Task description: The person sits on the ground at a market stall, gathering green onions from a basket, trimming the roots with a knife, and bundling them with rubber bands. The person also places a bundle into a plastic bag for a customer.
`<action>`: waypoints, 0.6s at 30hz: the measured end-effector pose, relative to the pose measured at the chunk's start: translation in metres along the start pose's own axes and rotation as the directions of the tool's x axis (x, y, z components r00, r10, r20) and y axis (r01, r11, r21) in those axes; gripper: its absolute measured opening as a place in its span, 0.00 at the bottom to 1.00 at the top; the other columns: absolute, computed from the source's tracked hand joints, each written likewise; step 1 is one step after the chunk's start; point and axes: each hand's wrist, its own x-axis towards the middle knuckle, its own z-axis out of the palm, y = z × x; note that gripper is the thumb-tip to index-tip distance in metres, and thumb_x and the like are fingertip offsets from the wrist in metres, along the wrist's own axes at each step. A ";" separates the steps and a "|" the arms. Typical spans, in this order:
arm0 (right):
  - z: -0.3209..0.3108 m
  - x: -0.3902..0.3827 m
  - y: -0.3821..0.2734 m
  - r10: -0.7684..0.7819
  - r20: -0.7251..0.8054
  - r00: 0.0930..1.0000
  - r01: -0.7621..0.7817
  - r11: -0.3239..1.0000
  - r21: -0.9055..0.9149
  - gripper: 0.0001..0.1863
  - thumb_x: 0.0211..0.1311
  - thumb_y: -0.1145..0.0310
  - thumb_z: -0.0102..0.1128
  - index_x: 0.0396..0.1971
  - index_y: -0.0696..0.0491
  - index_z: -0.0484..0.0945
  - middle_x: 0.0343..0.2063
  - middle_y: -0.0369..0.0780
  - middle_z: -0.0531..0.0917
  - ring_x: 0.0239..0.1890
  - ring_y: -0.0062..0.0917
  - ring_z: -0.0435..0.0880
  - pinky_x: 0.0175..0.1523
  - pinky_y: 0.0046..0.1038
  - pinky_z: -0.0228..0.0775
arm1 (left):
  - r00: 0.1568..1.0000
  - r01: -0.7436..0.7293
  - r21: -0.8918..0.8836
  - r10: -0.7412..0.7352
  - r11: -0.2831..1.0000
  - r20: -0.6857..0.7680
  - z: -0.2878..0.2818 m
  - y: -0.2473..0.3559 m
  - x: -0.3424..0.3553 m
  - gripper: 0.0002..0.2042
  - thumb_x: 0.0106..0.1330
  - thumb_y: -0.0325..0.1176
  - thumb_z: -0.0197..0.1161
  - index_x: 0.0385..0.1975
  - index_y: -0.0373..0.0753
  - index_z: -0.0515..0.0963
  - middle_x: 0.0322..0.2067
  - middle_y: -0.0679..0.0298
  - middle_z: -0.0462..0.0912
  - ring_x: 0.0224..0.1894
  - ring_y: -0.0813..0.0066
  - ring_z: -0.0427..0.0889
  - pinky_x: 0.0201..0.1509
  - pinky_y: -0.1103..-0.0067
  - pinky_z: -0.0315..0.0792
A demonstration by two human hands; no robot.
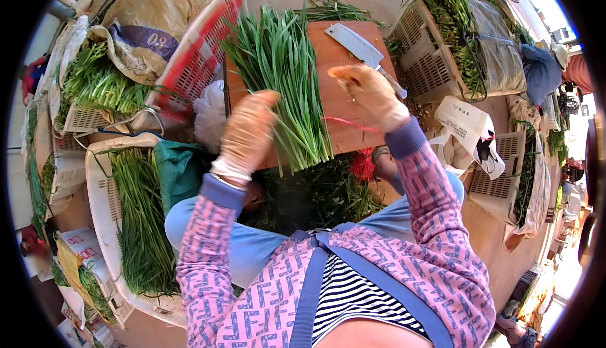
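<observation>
A long bundle of flat green leaves (281,64) lies lengthwise on an orange-brown board (341,51), its pale ends overhanging the near edge. My left hand (246,133), in a thin glove, is closed at the bundle’s left side, slightly blurred; what it holds is hidden. My right hand (372,95) is raised right of the bundle, fingers curled together, contents unclear. A thin red string (347,122) runs from the bundle toward beneath my right wrist. A cleaver (350,42) lies behind my right hand. A red tangle of string (361,165) hangs at the board’s front edge.
Crates of greens (142,222) (429,51) and a red-and-white basket (192,45) surround the board. A white bag (467,127) lies at right, a crumpled pale bag (208,111) at left. Loose greens (303,193) lie below the board, between my legs.
</observation>
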 end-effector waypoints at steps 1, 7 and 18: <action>0.009 0.023 0.001 -0.075 -0.017 0.997 0.073 0.992 -0.102 0.12 0.58 0.67 0.59 0.42 0.44 0.84 0.35 0.41 0.84 0.38 0.36 0.82 0.45 0.35 0.74 | 0.983 -0.123 -0.009 0.123 0.992 0.136 0.009 0.015 0.009 0.18 0.59 0.31 0.59 0.51 0.40 0.74 0.49 0.56 0.78 0.54 0.57 0.75 0.61 0.68 0.67; 0.065 0.095 -0.012 -0.105 0.308 0.946 0.300 0.644 -0.704 0.14 0.59 0.64 0.58 0.45 0.33 0.81 0.40 0.34 0.79 0.46 0.29 0.80 0.46 0.33 0.73 | 0.790 -0.408 -0.054 0.382 0.911 0.480 0.089 -0.006 0.013 0.22 0.66 0.53 0.51 0.56 0.51 0.74 0.62 0.71 0.68 0.70 0.67 0.54 0.74 0.65 0.44; -0.013 0.043 -0.041 -0.093 0.182 0.979 -0.064 0.706 0.705 0.12 0.67 0.65 0.52 0.42 0.56 0.76 0.38 0.37 0.81 0.41 0.20 0.77 0.49 0.23 0.69 | 0.777 -0.374 -0.236 0.441 0.897 0.448 0.092 -0.018 0.004 0.18 0.60 0.50 0.59 0.46 0.50 0.81 0.56 0.71 0.74 0.66 0.62 0.62 0.73 0.60 0.47</action>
